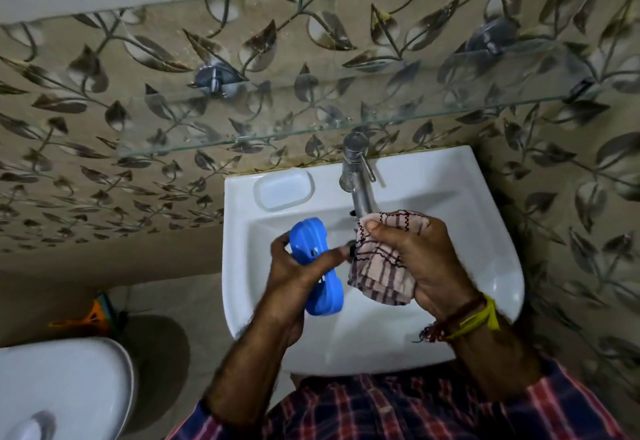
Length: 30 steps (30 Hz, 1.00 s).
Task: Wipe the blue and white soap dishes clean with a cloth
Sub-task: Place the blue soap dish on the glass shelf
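Over the white sink (491, 266), my left hand (294, 277) grips a blue soap dish (308, 242), held on edge with its underside facing me. My right hand (415, 259) holds a bunched pink striped cloth (377, 273) just right of the blue dish; the two are close but I cannot tell if they touch. A white soap dish (284, 188) lies flat on the sink's back left ledge, beside the tap.
A steel tap (356, 176) stands at the sink's back, its spout just above the cloth. A glass shelf (346, 121) juts from the leaf-patterned wall above the sink. A white toilet (65, 387) sits at the lower left, with orange items on the floor behind it.
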{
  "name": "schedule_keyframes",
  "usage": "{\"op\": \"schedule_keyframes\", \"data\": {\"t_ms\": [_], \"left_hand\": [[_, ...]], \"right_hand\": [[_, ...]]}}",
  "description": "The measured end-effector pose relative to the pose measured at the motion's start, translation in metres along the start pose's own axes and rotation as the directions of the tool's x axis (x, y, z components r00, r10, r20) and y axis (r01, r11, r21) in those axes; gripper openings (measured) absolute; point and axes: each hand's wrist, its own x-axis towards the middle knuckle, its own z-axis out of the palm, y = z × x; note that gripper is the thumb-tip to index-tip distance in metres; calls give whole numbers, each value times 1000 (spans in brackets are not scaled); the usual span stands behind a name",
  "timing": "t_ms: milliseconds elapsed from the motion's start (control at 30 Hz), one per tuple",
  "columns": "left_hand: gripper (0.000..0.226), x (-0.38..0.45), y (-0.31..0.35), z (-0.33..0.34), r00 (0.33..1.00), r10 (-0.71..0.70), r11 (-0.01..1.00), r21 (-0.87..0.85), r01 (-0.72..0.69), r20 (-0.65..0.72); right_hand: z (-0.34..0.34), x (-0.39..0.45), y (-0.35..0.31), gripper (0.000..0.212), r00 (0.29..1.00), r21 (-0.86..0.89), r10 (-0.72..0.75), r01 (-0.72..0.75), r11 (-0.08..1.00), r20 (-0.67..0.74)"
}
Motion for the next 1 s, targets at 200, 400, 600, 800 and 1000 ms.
{"op": "schedule_keyframes", "data": {"t_ms": [200, 400, 600, 800, 1000], "left_hand": [[86, -12, 66, 20, 800, 598, 675, 515, -528, 37], [100, -11, 117, 48, 641, 711, 293, 705, -645, 290], [107, -5, 164, 44, 560, 710, 93, 731, -675, 426], [102, 43, 223, 23, 598, 594, -27, 755, -655, 539], [101, 74, 215, 15, 630, 513, 28, 722, -691, 583]], "right_hand": [[-10, -3, -20, 6, 995, 26, -94, 95, 995, -35], [-14, -5, -47, 14, 975, 64, -223, 224, 973, -24], [-23, -9, -58, 9, 975, 125, -223, 223, 967, -16], [-23, -16, -53, 11, 974, 104, -222, 225, 969, -34], [-19, -23, -46, 13, 976, 95, -219, 218, 971, -10]]}}
